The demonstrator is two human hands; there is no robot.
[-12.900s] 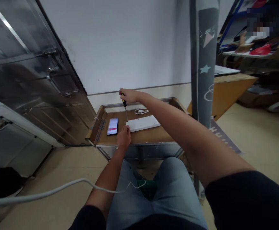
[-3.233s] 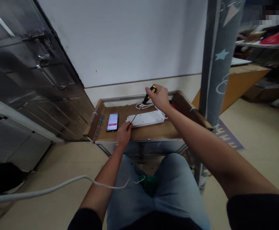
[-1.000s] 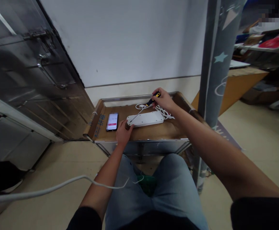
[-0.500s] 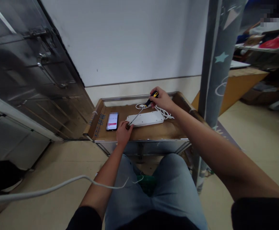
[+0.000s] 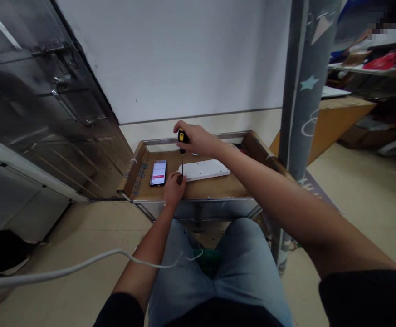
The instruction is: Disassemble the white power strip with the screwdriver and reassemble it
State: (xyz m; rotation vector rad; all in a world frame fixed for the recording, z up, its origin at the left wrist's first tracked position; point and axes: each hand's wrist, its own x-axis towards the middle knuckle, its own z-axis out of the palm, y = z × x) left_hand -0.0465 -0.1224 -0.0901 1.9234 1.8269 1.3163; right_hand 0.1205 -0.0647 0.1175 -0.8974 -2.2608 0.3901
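A white power strip lies on the brown cardboard-covered tabletop, small dark screw holes showing on its upper face. My left hand grips its left end between thumb and fingers. My right hand is closed around the black and yellow handle of a screwdriver. The screwdriver stands upright, its thin shaft pointing down to the strip's left end beside my left fingertips. Whether the tip sits in a screw cannot be made out. My right forearm hides most of the strip's white cord.
A phone with a lit screen lies left of the strip. Raised edges border the small table. A grey pillar stands at the right, a metal door at the left. A white cable crosses the lower left foreground.
My right hand has moved left, bringing the screwdriver from a slant to upright over the strip's left end. My left hand keeps its hold on the strip.
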